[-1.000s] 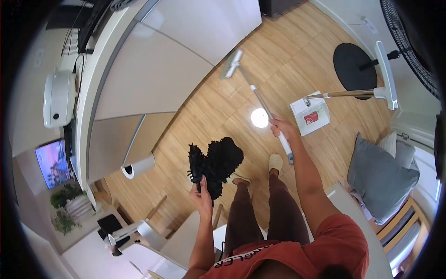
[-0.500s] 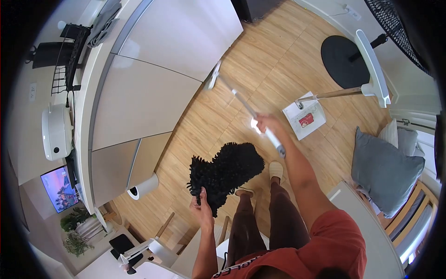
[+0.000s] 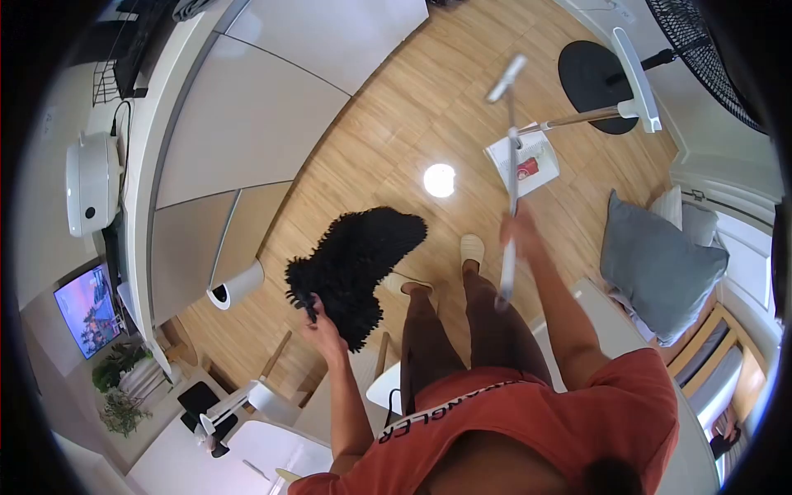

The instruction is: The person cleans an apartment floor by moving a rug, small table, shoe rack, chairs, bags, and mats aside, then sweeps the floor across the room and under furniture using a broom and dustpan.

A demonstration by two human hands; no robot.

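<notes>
My left hand (image 3: 324,334) grips a corner of a black shaggy mat (image 3: 355,247), which hangs above the wooden floor to the left of my feet. In my right hand (image 3: 521,235) is a white-and-grey long-handled cleaning tool (image 3: 513,177), my fingers wrapped round the handle. Its narrow crosswise head (image 3: 506,78) points away from me, and it looks blurred by motion. Beyond my right hand, an open printed booklet (image 3: 540,157) appears partly behind the handle.
Pale cabinets (image 3: 256,115) line the left side, with a white cylindrical bin (image 3: 238,285) by them. A fan's round black base (image 3: 590,78) and a white bar on a wooden pole (image 3: 635,82) stand far right. A grey cushion (image 3: 660,260) sits at right.
The cleaning tool has swung right, its head leaving the cabinet's lower edge. My left hand and the mat have shifted left in view, and the whole view has turned slightly.
</notes>
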